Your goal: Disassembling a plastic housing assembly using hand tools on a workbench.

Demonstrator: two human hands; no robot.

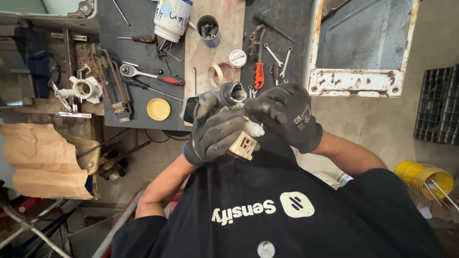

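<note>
Gloves on both hands, dark grey knit, working a small pump [236,122] held up close to the chest, well off the bench. Left hand [215,131] wraps the pump body from below, fingers closed round it, so the grey round housing faces up and the cream plastic end hangs beneath; that hold looks meant to steady it and keep the top open to view. Right hand [287,117] comes over from the other side, fingertips pinched together on the pump near its white stub, thumb hidden, so exactly what it pinches I cannot tell. Bench [138,112] beyond carries loose tools: ratchet [146,74] and screwdriver [143,86] near its front edge, yellow lid [158,109] at the front edge, tape roll [221,74] and white cap [237,58] mid-bench, orange-handled brush [259,62], spanners [279,59] toward the right edge, tin of sockets [209,30] and white bottle [173,16] at the back. Rusty white frame [356,81] leans at the bench's right. Yellow bucket [423,177] sits on the floor, right. Nothing crowds the hands; the clutter lies apart from them.
</note>
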